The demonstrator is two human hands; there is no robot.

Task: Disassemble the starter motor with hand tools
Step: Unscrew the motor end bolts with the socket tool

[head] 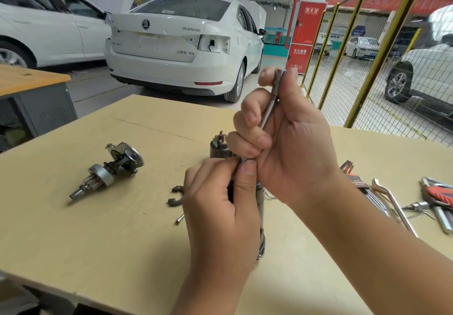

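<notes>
We grip a long through bolt (pixel 269 103) in our right hand (pixel 291 140), fingers curled round it, while our left hand (pixel 220 199) pinches its lower end. The starter's drive gear assembly (pixel 107 170) lies far left on the plywood table (pixel 98 229); the solenoid (pixel 218 145) stands behind our hands.

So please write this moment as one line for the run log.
right hand: grips long grey metal rod | left hand: pinches rod's lower end | pinion drive assembly: on table

Both hands grip a long bolt (pixel 269 103) — raised above table (pixel 122 229).
</notes>
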